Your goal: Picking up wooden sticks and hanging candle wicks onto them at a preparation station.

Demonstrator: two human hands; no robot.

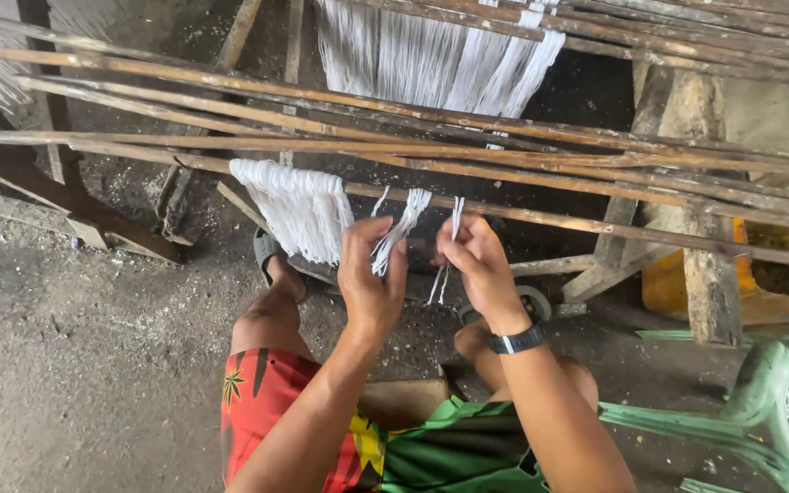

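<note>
Wooden poles (504, 173) carry white noodle strands (299, 210); both hands (372, 274) pinch some.

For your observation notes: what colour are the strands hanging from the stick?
White, in the head view: strands, stick.

Green plastic chair (783, 402) stood at near right. Yellow container (783, 274) sat behind a wooden post (700, 219) at right. White strands (436, 55) hung over the far poles (595, 36). Dirt floor (75, 365) was grey and littered with pale flecks. Wooden frame legs (57, 196) stood at left.
</note>
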